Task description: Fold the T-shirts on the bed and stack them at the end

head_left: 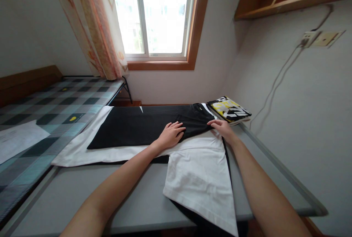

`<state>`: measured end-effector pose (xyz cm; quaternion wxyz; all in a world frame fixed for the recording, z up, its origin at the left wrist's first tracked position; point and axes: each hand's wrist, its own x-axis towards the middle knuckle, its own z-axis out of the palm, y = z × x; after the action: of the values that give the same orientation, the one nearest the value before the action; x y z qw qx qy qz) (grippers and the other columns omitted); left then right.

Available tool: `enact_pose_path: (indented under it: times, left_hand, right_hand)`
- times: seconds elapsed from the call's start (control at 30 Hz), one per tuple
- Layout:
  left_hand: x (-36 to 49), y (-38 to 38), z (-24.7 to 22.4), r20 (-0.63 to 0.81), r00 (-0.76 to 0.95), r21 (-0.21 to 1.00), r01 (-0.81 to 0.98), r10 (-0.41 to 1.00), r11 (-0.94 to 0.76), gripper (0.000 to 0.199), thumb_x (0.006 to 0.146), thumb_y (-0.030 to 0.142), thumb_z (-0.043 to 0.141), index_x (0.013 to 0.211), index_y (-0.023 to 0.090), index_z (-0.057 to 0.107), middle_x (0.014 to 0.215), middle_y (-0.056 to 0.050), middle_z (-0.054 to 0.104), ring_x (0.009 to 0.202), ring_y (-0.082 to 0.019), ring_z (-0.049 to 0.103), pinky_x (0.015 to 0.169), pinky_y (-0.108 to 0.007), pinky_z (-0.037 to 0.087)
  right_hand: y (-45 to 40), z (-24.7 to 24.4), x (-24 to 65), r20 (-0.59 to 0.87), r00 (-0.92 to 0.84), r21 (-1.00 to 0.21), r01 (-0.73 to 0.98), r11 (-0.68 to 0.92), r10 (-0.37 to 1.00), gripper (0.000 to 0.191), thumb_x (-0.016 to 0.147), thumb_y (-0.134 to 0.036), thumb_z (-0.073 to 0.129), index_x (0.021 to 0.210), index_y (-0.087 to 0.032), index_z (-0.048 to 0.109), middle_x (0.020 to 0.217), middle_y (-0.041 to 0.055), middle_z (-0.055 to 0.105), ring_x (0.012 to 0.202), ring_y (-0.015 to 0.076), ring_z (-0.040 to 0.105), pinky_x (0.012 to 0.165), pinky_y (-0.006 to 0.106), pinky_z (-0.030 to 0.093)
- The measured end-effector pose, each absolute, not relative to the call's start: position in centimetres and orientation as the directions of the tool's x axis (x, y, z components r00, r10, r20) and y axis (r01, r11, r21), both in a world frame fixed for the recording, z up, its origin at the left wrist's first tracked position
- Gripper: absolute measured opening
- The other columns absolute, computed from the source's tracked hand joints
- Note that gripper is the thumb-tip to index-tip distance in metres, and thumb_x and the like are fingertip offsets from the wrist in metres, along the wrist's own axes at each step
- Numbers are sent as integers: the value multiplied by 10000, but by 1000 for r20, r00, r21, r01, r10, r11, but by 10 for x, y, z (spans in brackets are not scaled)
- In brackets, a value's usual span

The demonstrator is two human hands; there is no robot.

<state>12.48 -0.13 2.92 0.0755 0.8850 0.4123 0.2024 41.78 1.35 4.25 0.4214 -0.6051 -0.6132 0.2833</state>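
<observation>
Black shorts or trousers (137, 125) lie flat and folded over a white short-sleeved garment (199, 174), with more black cloth showing beneath the white. My left hand (172, 134) rests on the lower edge of the black garment, its fingers spread. At the waistband end, my right hand (222, 126) pinches the corner of the black cloth between thumb and fingers. One white sleeve hangs toward me over the near table edge.
The garments lie on a grey table (132, 196). A folded yellow, black and white cloth (229, 109) sits at its back right corner. On the left is a checked bed (82, 101) with a paper sheet (19, 138). A wall stands at the right.
</observation>
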Motion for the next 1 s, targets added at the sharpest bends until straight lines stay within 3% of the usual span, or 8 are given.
enact_pose_path:
  times: [0.13,0.23,0.33,0.63,0.77,0.9,1.0]
  left_hand:
    - [125,-4,30,313,591,265,697,743,-666,391,975,349,391,1302,271,592,1457,-42,502,1386,-216,396,1155,-469,269]
    - [126,-4,29,322,595,255,695,736,-673,393,974,343,388,1304,272,590,1457,-45,502,1383,-218,400,1155,-474,270]
    - [126,-4,28,332,596,255,689,731,-678,392,976,337,385,1302,272,592,1445,-43,515,1381,-216,402,1156,-475,268]
    - [125,-5,29,354,565,270,701,745,-660,372,975,368,407,1262,275,625,1458,-53,500,1384,-233,395,1145,-485,287]
    - [127,-6,29,349,545,279,716,762,-640,369,974,398,411,1246,286,634,1431,-46,530,1380,-247,400,1137,-507,292]
    - [127,-7,30,350,526,281,731,776,-622,358,970,376,421,1251,303,630,1428,-35,534,1380,-256,399,1133,-532,287]
    - [127,-7,29,342,522,288,733,781,-616,358,966,352,426,1262,305,621,1432,-29,530,1380,-255,399,1139,-537,275]
  right_hand:
    - [13,42,417,175,129,-882,460,98,976,259,628,-309,532,724,-190,742,766,30,732,736,182,631,705,282,487]
    - [14,39,418,171,95,-881,460,110,981,337,604,-272,514,811,-186,766,823,33,749,752,182,643,707,279,492]
    - [15,37,420,181,55,-849,513,128,982,385,586,-249,506,851,-186,778,812,28,752,734,183,643,689,276,492]
    - [13,46,427,190,-6,-735,662,146,982,297,596,-258,540,763,-200,778,732,23,738,632,179,618,621,273,471]
    - [10,53,429,189,-40,-751,638,170,981,256,638,-320,573,731,-200,779,760,35,750,736,215,661,701,295,487]
    - [12,48,431,152,-95,-753,634,178,984,296,678,-431,579,649,-190,749,694,44,733,678,214,645,653,304,478]
    - [12,44,430,166,-82,-659,732,173,983,316,713,-472,588,624,-203,727,637,36,700,648,196,611,639,300,458]
